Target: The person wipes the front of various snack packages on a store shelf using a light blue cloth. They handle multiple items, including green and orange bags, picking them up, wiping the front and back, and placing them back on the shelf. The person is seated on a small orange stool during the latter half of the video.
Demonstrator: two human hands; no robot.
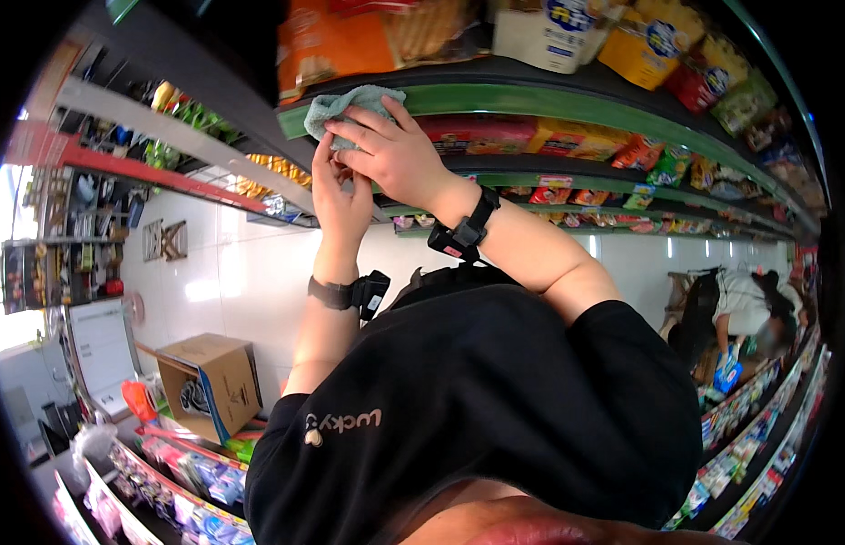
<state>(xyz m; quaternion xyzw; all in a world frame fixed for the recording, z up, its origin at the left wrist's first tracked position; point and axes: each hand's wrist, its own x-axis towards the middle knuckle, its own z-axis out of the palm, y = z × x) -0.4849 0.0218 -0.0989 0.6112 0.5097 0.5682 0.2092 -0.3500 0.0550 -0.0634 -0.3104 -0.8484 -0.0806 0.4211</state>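
Note:
My right hand [402,157] lies over a folded grey-green cloth [354,102], pressing it against the left end of a green shelf edge strip [504,99]. Just below and to the left is my left hand [344,204], its fingers partly curled. One left fingertip reaches the cloth's lower edge; whether that hand grips the cloth is hidden. Above the strip, an orange snack package [340,48] and a white snack bag [538,37] stand on the dark shelf. Both wrists carry black straps with small devices.
Lower shelves hold packaged snacks [572,136]. A grey upright with a pale rail [184,136] runs at left. Behind me sit an open cardboard box [218,388] and racks of goods [184,470]. At right, another person [749,306] bends by a shelf, one hand at a blue package [727,375].

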